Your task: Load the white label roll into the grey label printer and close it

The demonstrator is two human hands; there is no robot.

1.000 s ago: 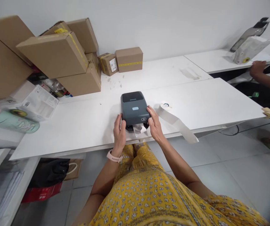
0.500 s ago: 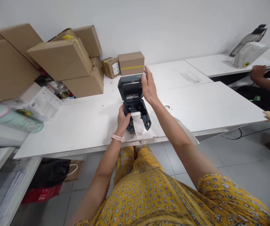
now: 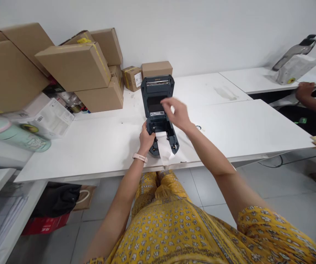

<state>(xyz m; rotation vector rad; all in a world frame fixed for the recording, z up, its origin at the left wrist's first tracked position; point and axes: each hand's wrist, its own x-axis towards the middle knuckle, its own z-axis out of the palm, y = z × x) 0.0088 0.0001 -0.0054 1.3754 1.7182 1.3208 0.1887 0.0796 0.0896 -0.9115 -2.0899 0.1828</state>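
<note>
A dark label printer [image 3: 161, 126] stands on the white table near its front edge. Its lid [image 3: 158, 90] is swung fully back, and the inside of the body shows. From a small white roll in the body, a strip of label paper [image 3: 163, 146] hangs forward over the front. My left hand [image 3: 146, 140] grips the printer's left side, thumb over the rim. In front of the raised lid is my right hand [image 3: 178, 114], its fingers loosely bent and slightly blurred, with nothing seen in them.
Cardboard boxes [image 3: 75, 68] are stacked at the back left, with a white carton [image 3: 54, 117] and a mint bottle [image 3: 28, 139] beside them. A small ring [image 3: 198, 127] lies right of the printer. Another person's hand [image 3: 305, 90] is at the far right, near a grey bottle [image 3: 295, 51].
The lid has tilted further back and now stands wide open. My right hand has left the lid's edge and moved down in front of it. My left hand keeps its hold.
</note>
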